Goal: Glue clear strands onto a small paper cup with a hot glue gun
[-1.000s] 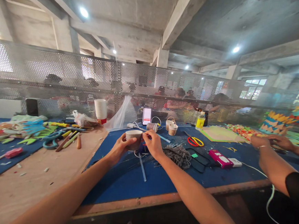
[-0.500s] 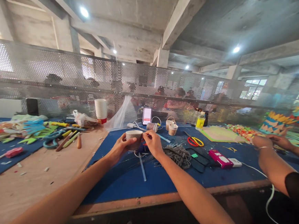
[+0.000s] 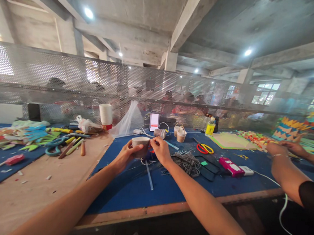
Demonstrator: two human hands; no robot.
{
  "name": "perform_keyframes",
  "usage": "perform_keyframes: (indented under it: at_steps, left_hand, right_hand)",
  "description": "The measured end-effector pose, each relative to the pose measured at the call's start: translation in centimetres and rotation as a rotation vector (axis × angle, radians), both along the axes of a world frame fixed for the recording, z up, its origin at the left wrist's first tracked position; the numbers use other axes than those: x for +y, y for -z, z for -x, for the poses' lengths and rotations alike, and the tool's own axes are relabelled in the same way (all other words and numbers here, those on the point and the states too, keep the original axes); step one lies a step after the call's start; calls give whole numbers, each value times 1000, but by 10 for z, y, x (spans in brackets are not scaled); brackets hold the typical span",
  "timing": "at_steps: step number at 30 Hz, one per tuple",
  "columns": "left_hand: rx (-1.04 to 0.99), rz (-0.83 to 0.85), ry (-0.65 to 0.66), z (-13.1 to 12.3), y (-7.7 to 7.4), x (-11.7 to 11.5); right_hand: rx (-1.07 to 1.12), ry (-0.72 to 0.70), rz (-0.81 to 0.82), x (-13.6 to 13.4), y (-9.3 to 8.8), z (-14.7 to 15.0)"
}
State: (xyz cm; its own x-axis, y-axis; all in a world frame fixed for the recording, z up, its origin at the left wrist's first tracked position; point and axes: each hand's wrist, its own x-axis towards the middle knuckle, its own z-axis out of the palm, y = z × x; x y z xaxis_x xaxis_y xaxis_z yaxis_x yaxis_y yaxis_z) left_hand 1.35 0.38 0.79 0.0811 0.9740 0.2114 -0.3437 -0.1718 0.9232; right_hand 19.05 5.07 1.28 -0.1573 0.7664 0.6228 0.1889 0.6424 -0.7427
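A small paper cup point(image 3: 140, 145) is upright above the blue mat, its side wrapped in something brownish grey. My left hand point(image 3: 128, 152) grips it from the left, thumb across the front. At the cup's right rim, the fingertips of my right hand point(image 3: 160, 148) are pinched together; what they hold, if anything, is too small to make out. Beneath the hands lies a translucent glue stick point(image 3: 149, 175). To the right is a tangled heap of grey cord point(image 3: 187, 164). Just behind the hands, another wrapped cup point(image 3: 159, 133) lies on its side.
Two cups point(image 3: 181, 135) stand behind the cord, near red-yellow scissors point(image 3: 205, 148) and a yellow-labelled bottle point(image 3: 210, 126). A phone point(image 3: 154, 122) leans at the back. Stacked paper cups point(image 3: 106, 115) and blue-handled scissors point(image 3: 54, 146) are leftward. A co-worker's hands point(image 3: 279, 149) are at right.
My hands and the cup stay practically where they were. The co-worker's hand at the right has shifted very slightly.
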Motion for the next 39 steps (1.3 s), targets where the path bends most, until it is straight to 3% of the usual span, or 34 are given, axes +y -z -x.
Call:
perform_keyframes:
  at_steps: [39]
  left_hand:
    - [-20, 4, 66, 0, -1, -1]
  right_hand:
    - [60, -89, 150, 3, 1, 0]
